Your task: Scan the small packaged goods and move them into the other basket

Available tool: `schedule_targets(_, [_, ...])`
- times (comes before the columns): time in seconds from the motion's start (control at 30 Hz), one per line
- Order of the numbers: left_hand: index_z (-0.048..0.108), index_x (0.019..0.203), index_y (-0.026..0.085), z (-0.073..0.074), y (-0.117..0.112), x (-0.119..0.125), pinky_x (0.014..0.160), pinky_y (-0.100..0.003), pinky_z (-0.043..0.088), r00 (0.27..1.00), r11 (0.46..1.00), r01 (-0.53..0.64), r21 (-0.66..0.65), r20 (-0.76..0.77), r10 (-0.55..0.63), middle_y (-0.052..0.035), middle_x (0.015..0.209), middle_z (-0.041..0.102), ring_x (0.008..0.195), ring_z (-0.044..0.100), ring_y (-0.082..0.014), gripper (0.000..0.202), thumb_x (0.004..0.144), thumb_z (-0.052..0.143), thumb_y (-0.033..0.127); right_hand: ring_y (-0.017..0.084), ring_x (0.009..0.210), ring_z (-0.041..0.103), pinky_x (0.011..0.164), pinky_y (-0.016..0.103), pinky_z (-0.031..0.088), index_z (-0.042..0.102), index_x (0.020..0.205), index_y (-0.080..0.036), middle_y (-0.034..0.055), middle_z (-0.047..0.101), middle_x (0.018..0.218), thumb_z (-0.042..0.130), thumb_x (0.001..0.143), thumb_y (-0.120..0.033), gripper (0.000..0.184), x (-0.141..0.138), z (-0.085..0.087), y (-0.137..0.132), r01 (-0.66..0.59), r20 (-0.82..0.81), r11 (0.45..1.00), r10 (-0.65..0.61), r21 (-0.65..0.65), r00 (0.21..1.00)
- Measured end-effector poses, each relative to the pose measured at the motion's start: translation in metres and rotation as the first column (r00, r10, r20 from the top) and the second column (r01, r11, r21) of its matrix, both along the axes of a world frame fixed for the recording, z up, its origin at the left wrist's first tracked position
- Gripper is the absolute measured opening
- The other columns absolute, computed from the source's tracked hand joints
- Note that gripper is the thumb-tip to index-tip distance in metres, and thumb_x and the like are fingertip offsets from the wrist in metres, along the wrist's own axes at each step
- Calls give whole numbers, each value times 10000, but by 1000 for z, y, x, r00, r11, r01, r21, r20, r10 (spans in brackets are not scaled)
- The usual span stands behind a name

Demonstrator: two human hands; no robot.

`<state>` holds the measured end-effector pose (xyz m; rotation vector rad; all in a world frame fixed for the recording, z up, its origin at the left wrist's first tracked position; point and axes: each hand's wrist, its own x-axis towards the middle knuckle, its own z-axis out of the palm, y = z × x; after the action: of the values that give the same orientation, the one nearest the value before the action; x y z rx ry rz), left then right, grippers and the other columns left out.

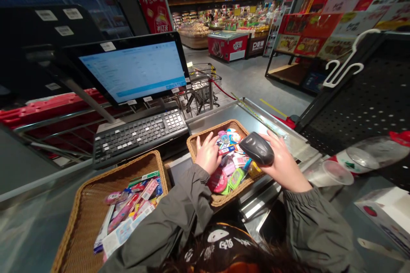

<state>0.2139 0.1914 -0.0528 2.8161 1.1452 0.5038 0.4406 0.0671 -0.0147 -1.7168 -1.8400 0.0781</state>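
My right hand [285, 164] is wrapped round a black barcode scanner [257, 149], held above the right side of a wicker basket [196, 147]. Inside that basket lies a mix of small packaged goods, among them a pink round container [218, 180] and a bright green item [236, 178]. Over the basket's left side reaches my left hand [208, 153], its fingers spread and nothing visibly held in them. Whether its fingertips touch the goods I cannot tell. A larger wicker basket [80, 204] stands to the left, with several colourful packages [137, 200] in it.
Behind the baskets are a black keyboard [141, 132] and a lit monitor [134, 68]. On the right are a clear plastic cup [335, 173], a white carton [384, 213] and a black perforated panel [361, 111] with a white hanger [344, 66]. A shopping cart [201, 89] stands beyond the counter.
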Motion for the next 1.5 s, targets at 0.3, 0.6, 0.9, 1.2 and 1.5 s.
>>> schedule_targets(0.3, [670, 917, 225, 43, -17, -84, 1140, -682, 105, 987, 961, -88, 261, 155, 48, -80, 1451, 508, 1435, 307, -321, 118, 903, 561, 269, 407, 1435, 265, 1112, 702, 219, 481, 1329, -210, 152, 463, 1439, 596, 801, -294, 547, -29, 4, 2, -94, 73, 995, 91, 36, 993])
schedule_targets(0.6, [688, 906, 232, 67, -45, -147, 1137, -686, 93, 962, 910, -237, 339, 213, 171, -86, 1460, 496, 1429, 313, -338, 121, 894, 585, 294, 364, 1458, 229, 1145, 653, 211, 527, 1279, -193, 138, 431, 1478, 565, 809, -236, 474, -91, 21, 9, -244, 142, 968, 234, 57, 962])
schedule_targets(0.9, [674, 912, 227, 66, -64, -196, 1136, -691, 81, 951, 900, -301, 314, 172, 258, -76, 1496, 450, 1438, 295, -337, 109, 894, 579, 278, 370, 1459, 217, 1159, 650, 194, 553, 1258, -170, 155, 448, 1456, 587, 797, -231, 466, -153, 27, 2, -386, 193, 922, 373, 29, 907])
schedule_targets(1.2, [678, 923, 233, 65, -76, -235, 1135, -690, 78, 936, 892, -342, 295, 188, 296, -77, 1498, 447, 1434, 300, -340, 105, 888, 587, 270, 368, 1463, 209, 1159, 645, 209, 463, 1393, -208, 130, 446, 1464, 577, 810, -232, 594, -192, 30, -6, -436, 186, 899, 436, -43, 880])
schedule_targets(1.5, [693, 966, 240, 60, -90, -263, 1146, -678, 52, 926, 876, -364, 317, 224, 304, -96, 1480, 468, 1426, 318, -332, 142, 889, 583, 288, 384, 1455, 222, 1143, 670, 216, 454, 1393, -202, 156, 410, 1488, 573, 819, -237, 588, -217, 28, -9, -506, 200, 861, 504, -43, 840])
